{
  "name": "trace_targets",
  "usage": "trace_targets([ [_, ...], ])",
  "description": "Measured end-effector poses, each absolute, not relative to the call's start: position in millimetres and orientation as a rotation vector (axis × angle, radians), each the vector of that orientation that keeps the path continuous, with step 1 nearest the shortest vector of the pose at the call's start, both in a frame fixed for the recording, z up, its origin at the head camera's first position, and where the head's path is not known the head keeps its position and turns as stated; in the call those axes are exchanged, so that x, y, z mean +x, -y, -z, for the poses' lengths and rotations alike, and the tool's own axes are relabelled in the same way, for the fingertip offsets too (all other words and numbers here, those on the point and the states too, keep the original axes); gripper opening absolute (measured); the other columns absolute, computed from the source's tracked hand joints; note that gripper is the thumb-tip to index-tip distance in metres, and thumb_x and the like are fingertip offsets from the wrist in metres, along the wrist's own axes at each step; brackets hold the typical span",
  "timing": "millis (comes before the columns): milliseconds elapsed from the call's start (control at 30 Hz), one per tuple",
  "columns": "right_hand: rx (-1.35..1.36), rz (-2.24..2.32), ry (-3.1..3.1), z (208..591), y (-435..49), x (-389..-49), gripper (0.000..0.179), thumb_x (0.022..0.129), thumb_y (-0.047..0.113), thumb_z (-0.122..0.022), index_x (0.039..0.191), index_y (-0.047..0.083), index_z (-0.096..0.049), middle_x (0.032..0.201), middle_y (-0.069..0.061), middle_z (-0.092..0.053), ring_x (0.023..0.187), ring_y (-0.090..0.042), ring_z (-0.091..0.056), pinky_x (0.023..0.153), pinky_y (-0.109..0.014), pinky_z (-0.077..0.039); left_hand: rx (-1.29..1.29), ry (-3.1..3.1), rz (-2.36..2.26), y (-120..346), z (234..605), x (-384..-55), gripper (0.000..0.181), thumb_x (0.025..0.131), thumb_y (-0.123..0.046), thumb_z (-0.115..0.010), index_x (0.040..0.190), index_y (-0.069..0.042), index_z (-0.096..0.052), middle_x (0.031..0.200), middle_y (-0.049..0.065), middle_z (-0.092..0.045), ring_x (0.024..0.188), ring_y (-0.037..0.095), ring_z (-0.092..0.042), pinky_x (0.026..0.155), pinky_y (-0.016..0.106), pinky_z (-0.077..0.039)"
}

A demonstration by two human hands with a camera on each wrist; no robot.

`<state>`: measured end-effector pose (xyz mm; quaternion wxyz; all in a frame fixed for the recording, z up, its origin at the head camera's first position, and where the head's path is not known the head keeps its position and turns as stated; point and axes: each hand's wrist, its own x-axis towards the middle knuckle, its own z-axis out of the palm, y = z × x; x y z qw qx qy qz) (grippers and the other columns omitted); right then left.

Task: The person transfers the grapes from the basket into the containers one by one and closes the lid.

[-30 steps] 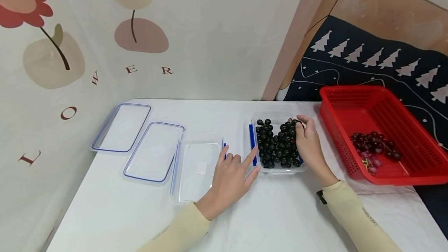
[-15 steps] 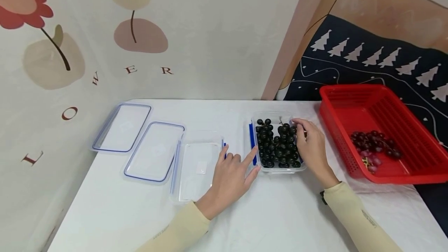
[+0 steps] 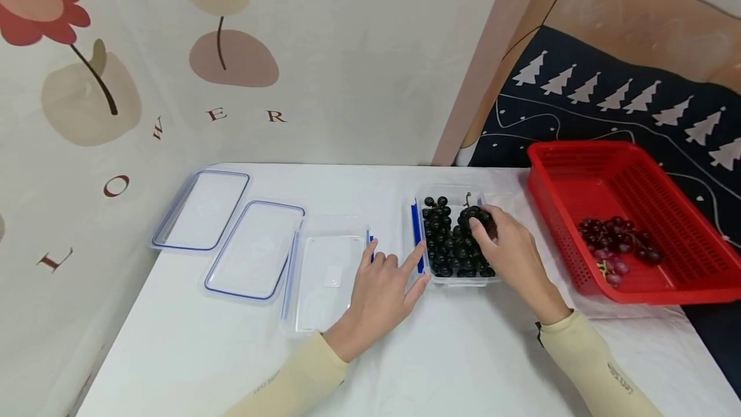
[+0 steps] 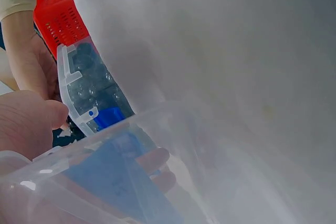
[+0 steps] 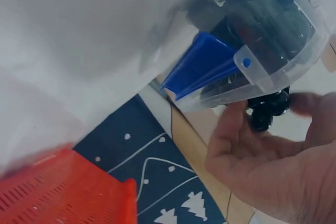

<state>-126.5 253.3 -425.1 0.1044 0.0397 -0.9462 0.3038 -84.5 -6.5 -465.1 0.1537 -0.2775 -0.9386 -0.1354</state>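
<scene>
Right of the frame's centre, I have the right hand clamped on grapes at the upper right of the box, probably to settle them. My left hand has fingers apart, one at the box's left edge, likely steadying it. The basket sits at right, presumably for reach.

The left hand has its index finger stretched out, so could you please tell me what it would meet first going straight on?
The left hand would likely meet the grape box first, at its blue flap; the index fingertip looks very close, though the head view leaves contact unclear.
</scene>
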Motion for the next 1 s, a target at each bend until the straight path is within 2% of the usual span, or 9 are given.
trace_targets([
  [167, 0.157, -0.887, 2.888, 423.9, -248.8, -132.3, 0.067, 0.111, 0.033, -0.065, 0.16, -0.006, -0.043, 0.135, -0.038, -0.065, 0.113, -0.052, -0.069, 0.093, -0.068, -0.055, -0.796, 2.691, 0.378, 6.4, 466.1, -84.8, 0.059, 0.112, -0.05, -0.058, 0.163, -0.02, -0.056, 0.081, 0.009, -0.071, 0.088, 0.031, -0.073, 0.124, 0.062, -0.031],
  [267, 0.2, -0.91, 2.889, 427.5, -246.5, -137.9, 0.062, 0.108, 0.014, -0.065, 0.159, -0.009, -0.039, 0.126, -0.04, -0.066, 0.087, -0.047, -0.071, 0.079, -0.061, -0.059, -0.799, 2.69, 0.385, 6.2, 466.5, -84.6, 0.059, 0.112, -0.05, -0.058, 0.162, -0.019, -0.056, 0.082, 0.01, -0.072, 0.088, 0.031, -0.073, 0.124, 0.062, -0.031],
  [367, 0.223, -0.95, 2.886, 431.4, -245.3, -143.2, 0.058, 0.106, 0.001, -0.062, 0.157, -0.01, -0.037, 0.119, -0.038, -0.065, 0.065, -0.034, -0.056, 0.066, -0.052, -0.051, -0.805, 2.692, 0.387, 6.0, 466.5, -84.3, 0.059, 0.112, -0.05, -0.057, 0.162, -0.019, -0.056, 0.084, 0.011, -0.074, 0.09, 0.032, -0.074, 0.124, 0.063, -0.03],
  [467, 0.255, -0.997, 2.888, 434.5, -243.6, -149.2, 0.052, 0.106, -0.005, -0.056, 0.153, -0.011, -0.035, 0.133, -0.04, -0.058, 0.081, -0.037, -0.056, 0.076, -0.053, -0.049, -0.805, 2.694, 0.378, 5.6, 466.3, -84.2, 0.06, 0.113, -0.051, -0.057, 0.163, -0.019, -0.055, 0.085, 0.012, -0.075, 0.091, 0.032, -0.074, 0.124, 0.063, -0.03],
  [567, 0.341, -0.97, 2.909, 437.9, -241.2, -155.2, 0.048, 0.106, -0.01, -0.05, 0.152, -0.014, -0.034, 0.151, -0.041, -0.045, 0.109, -0.045, -0.057, 0.091, -0.059, -0.049, -0.803, 2.696, 0.37, 5.3, 466.5, -84.2, 0.059, 0.113, -0.051, -0.057, 0.163, -0.019, -0.055, 0.086, 0.012, -0.075, 0.091, 0.032, -0.074, 0.124, 0.062, -0.03],
  [600, 0.37, -0.936, 2.926, 439.1, -240.5, -156.8, 0.049, 0.106, -0.011, -0.048, 0.153, -0.014, -0.034, 0.154, -0.041, -0.043, 0.123, -0.046, -0.055, 0.098, -0.061, -0.049, -0.804, 2.697, 0.369, 5.2, 466.6, -84.1, 0.059, 0.113, -0.051, -0.057, 0.163, -0.019, -0.055, 0.085, 0.012, -0.074, 0.091, 0.032, -0.074, 0.124, 0.062, -0.03],
  [733, 0.459, -0.731, 3.013, 441.7, -239.5, -160.3, 0.06, 0.108, -0.008, -0.047, 0.164, -0.012, -0.028, 0.165, -0.039, -0.033, 0.146, -0.052, -0.045, 0.109, -0.065, -0.047, -0.811, 2.692, 0.368, 5.2, 466.4, -83.8, 0.06, 0.112, -0.051, -0.057, 0.163, -0.019, -0.055, 0.085, 0.012, -0.074, 0.091, 0.032, -0.074, 0.124, 0.062, -0.03],
  [833, 0.479, -0.575, 3.05, 442.0, -240.2, -161.1, 0.064, 0.11, 0.0, -0.047, 0.169, -0.009, -0.022, 0.171, -0.034, -0.027, 0.158, -0.05, -0.029, 0.12, -0.065, -0.036, -0.812, 2.689, 0.366, 5.5, 466.3, -84.3, 0.06, 0.112, -0.05, -0.058, 0.163, -0.019, -0.055, 0.085, 0.012, -0.074, 0.091, 0.032, -0.074, 0.124, 0.062, -0.03],
  [1000, 0.4, -0.49, 3.074, 444.3, -245.4, -160.5, 0.064, 0.116, 0.016, -0.043, 0.167, -0.014, -0.018, 0.168, -0.034, -0.032, 0.164, -0.047, -0.008, 0.128, -0.063, -0.014, -0.807, 2.694, 0.357, 5.9, 467.2, -85.5, 0.06, 0.112, -0.05, -0.058, 0.163, -0.019, -0.055, 0.084, 0.011, -0.073, 0.09, 0.032, -0.073, 0.124, 0.062, -0.031],
])
